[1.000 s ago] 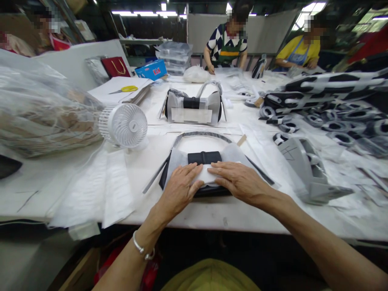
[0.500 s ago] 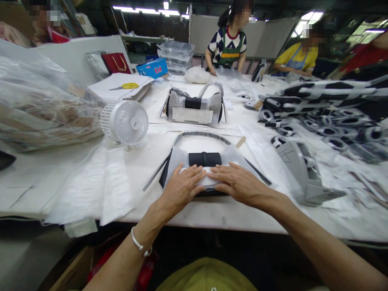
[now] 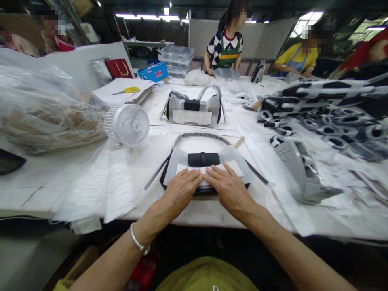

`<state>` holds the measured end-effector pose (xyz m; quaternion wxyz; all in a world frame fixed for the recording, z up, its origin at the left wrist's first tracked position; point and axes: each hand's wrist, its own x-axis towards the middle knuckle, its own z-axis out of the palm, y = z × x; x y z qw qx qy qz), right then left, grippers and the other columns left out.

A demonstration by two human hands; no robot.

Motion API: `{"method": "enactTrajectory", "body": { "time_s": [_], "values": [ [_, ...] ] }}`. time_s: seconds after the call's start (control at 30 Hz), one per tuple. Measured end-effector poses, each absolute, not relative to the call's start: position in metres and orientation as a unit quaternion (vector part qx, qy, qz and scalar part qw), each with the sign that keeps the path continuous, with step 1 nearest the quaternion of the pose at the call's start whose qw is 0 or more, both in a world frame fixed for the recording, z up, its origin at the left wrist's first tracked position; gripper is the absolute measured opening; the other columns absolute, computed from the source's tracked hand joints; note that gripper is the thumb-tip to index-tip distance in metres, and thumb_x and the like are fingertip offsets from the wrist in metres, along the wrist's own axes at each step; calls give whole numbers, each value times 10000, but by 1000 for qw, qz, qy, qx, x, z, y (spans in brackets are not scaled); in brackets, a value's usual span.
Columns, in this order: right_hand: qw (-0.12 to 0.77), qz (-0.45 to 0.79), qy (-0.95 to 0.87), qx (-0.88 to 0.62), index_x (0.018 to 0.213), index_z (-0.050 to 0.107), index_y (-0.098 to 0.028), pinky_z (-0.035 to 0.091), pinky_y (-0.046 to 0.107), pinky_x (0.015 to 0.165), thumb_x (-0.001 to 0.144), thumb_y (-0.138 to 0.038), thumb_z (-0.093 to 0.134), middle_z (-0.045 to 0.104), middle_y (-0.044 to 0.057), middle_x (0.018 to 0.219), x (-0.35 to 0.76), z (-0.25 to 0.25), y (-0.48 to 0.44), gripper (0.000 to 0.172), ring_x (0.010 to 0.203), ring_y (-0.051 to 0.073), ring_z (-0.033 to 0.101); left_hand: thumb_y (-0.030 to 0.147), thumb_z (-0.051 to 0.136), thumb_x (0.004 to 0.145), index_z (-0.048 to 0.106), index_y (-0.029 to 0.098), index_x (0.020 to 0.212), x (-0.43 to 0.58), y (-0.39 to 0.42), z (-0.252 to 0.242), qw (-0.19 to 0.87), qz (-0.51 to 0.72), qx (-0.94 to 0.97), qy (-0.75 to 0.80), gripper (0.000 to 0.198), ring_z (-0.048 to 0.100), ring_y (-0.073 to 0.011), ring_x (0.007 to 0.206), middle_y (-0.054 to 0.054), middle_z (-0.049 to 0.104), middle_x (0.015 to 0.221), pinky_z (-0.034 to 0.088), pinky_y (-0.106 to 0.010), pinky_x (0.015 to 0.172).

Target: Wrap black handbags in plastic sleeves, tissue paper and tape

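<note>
A black handbag (image 3: 251, 185) lies on the table in front of me, its upper side covered by pale translucent wrapping with a black tab (image 3: 203, 159) in the centre. Its wrapped strap (image 3: 206, 135) arches behind it. Below the tab a white strip (image 3: 238, 169) rests across the bag. Both hands lie on that strip, palms down and fingers extended, their fingertips almost meeting: my left hand (image 3: 183, 186) on the left half, my right hand (image 3: 226, 184) on the right half. Neither hand grips anything.
Another wrapped bag (image 3: 192, 113) stands farther back. A white fan (image 3: 130, 124) and a large plastic sack (image 3: 54, 109) are at left. Yellow scissors (image 3: 131, 90) lie on paper. A grey tape dispenser (image 3: 298, 169) and several wrapped rolls (image 3: 333, 125) are at right. People work across the table.
My right hand has moved left and slightly down along the strip, uncovering its right end. My left hand has shifted slightly, still flat on the strip. The view has moved slightly.
</note>
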<state>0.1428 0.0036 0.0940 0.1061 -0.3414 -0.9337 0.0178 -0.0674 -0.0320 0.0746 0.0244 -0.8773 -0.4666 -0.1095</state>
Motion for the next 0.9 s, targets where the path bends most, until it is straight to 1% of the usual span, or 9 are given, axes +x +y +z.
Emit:
{"method": "enactTrajectory", "body": {
  "time_s": [0.1, 0.17, 0.27, 0.33, 0.43, 0.5, 0.67, 0.8, 0.9],
  "values": [
    [116, 30, -931, -346, 1355, 572, -144, 305, 480, 1155, 916, -15, 403, 566, 98, 1417, 146, 83, 1, 488, 1334, 252, 502, 100, 406, 964, 544, 110, 1270, -61, -37, 73, 24, -113, -869, -480, 336, 553, -226, 1278, -149, 617, 1334, 400, -418, 1104],
    [118, 39, -928, -353, 1371, 553, -148, 328, 469, 1139, 954, -82, 410, 566, 99, 1417, 147, 81, 2, 445, 1327, 243, 509, 197, 470, 970, 524, 112, 1283, -56, -40, 76, 19, -119, -862, -493, 329, 544, -241, 1286, -159, 606, 1346, 380, -434, 1118],
    [128, 48, -921, -365, 1349, 565, -151, 353, 464, 1113, 982, -237, 476, 599, 119, 1379, 145, 84, 2, 388, 1287, 246, 544, 393, 600, 918, 457, 106, 1344, -50, -45, 79, 16, -120, -852, -509, 533, 503, -280, 1324, -192, 548, 1403, 336, -461, 1142],
    [128, 53, -920, -367, 1344, 562, -137, 376, 454, 1089, 942, -319, 569, 611, 138, 1361, 143, 88, 2, 442, 1260, 259, 559, 452, 648, 875, 420, 97, 1374, -47, -48, 79, 24, -112, -850, -514, 654, 473, -306, 1347, -211, 518, 1426, 313, -472, 1148],
    [114, 44, -925, -361, 1356, 539, -103, 406, 455, 1040, 835, -380, 701, 599, 173, 1361, 141, 93, 3, 612, 1226, 297, 562, 444, 663, 861, 399, 84, 1389, -45, -48, 75, 40, -105, -848, -517, 692, 467, -318, 1345, -221, 497, 1441, 302, -468, 1144],
    [100, 26, -928, -359, 1349, 536, -99, 423, 459, 995, 786, -370, 743, 603, 180, 1343, 138, 95, 5, 658, 1174, 314, 573, 426, 670, 854, 396, 76, 1389, -44, -47, 72, 47, -109, -847, -518, 696, 482, -314, 1325, -217, 503, 1434, 317, -454, 1131],
    [78, -20, -925, -372, 1261, 592, -124, 450, 435, 898, 743, -273, 757, 660, 151, 1214, 132, 98, 6, 564, 1043, 311, 593, 313, 691, 826, 435, 92, 1356, -43, -43, 70, 67, -126, -835, -532, 630, 555, -294, 1213, -174, 574, 1350, 385, -416, 1071],
    [100, -28, -926, -364, 1327, 547, -116, 434, 430, 964, 750, -222, 739, 626, 160, 1303, 135, 91, 2, 617, 1109, 304, 585, 260, 625, 856, 457, 96, 1345, -38, -46, 67, 88, -130, -829, -537, 542, 566, -283, 1200, -174, 591, 1324, 393, -423, 1068],
    [119, -17, -930, -348, 1378, 503, -93, 398, 441, 1036, 776, -292, 735, 576, 181, 1380, 140, 83, 1, 676, 1196, 313, 556, 218, 527, 903, 445, 56, 1368, -34, -48, 64, 131, -100, -825, -541, 499, 541, -289, 1246, -197, 563, 1361, 377, -444, 1091]
  ]
}}
